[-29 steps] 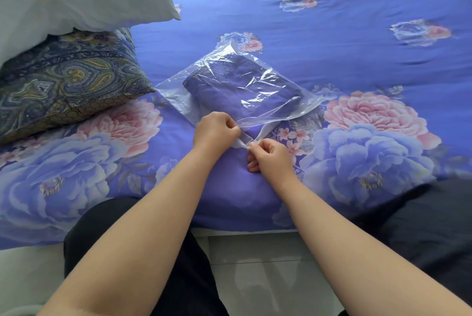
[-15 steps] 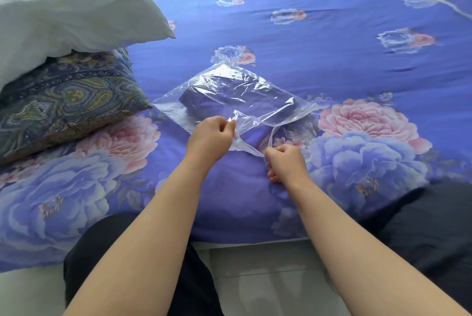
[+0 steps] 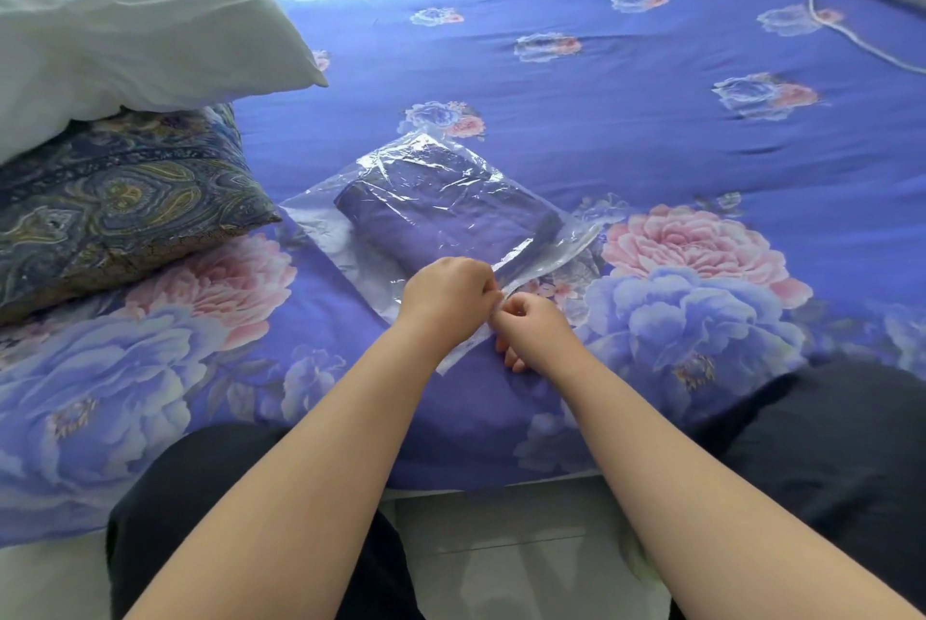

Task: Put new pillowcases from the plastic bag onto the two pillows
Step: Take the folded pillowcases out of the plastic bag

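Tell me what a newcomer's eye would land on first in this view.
Probably the two hands at centre: left hand and right hand both pinch the near edge of the clear plastic bag, which holds folded dark blue fabric on the blue floral bedspread. At far left, a white pillow lies on a dark paisley pillow.

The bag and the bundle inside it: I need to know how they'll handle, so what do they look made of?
The bag looks like thin clear plastic film: glossy, crinkled, see-through. The bundle inside looks like folded woven cloth, dark blue-purple and matte, probably cotton or a blend; the glare makes this uncertain.
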